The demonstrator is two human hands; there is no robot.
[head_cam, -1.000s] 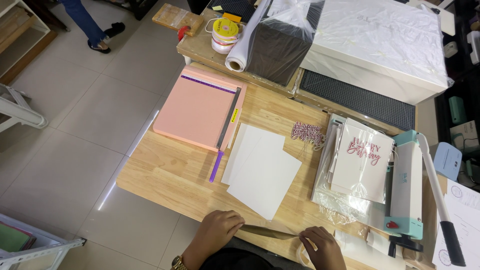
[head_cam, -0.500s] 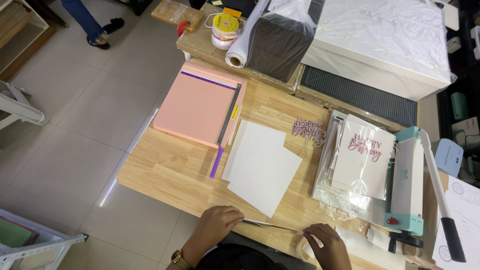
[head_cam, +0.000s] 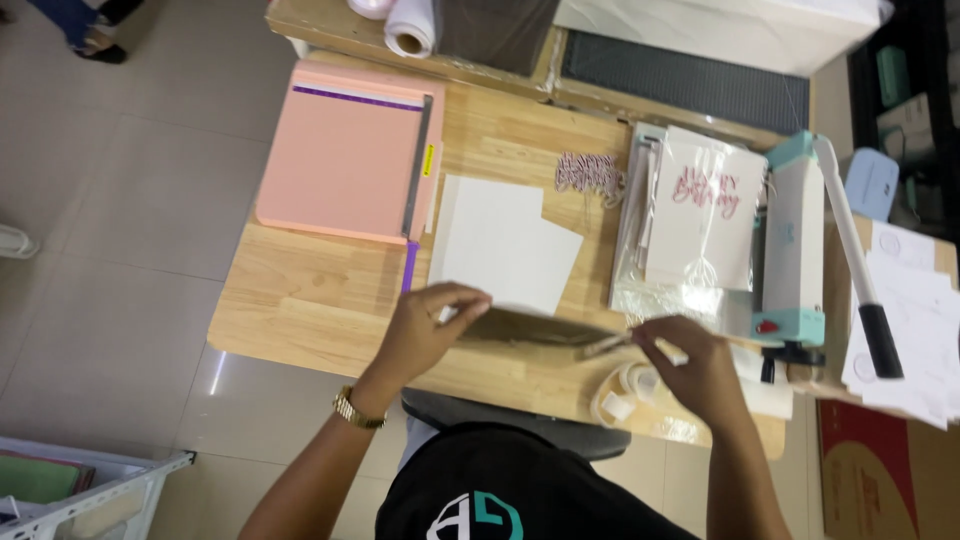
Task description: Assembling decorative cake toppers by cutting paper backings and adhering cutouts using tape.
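My left hand (head_cam: pixel 425 330) and my right hand (head_cam: pixel 695 365) hold the two ends of a flat brownish sheet (head_cam: pixel 530 328), seen almost edge-on, just above the near part of the wooden table (head_cam: pixel 300 290). Right behind the sheet lie white paper sheets (head_cam: pixel 505 245), stacked askew. The left wrist carries a gold watch (head_cam: pixel 357 409). Near the right hand sit small rolls of tape (head_cam: pixel 625 385) on the table's front edge.
A pink paper trimmer (head_cam: pixel 350 150) lies at the table's left. Pink-and-white twine (head_cam: pixel 590 172) and clear-wrapped cards (head_cam: pixel 700 210) lie right of centre. A teal lever machine (head_cam: pixel 800 250) stands at the right. Rolls (head_cam: pixel 410 30) and a covered machine sit behind. Another person's feet (head_cam: pixel 85 30) are far left.
Both hands have lifted the brownish sheet from the table's front edge and moved it forward over the table. The camera has shifted closer, so the table fills more of the view.
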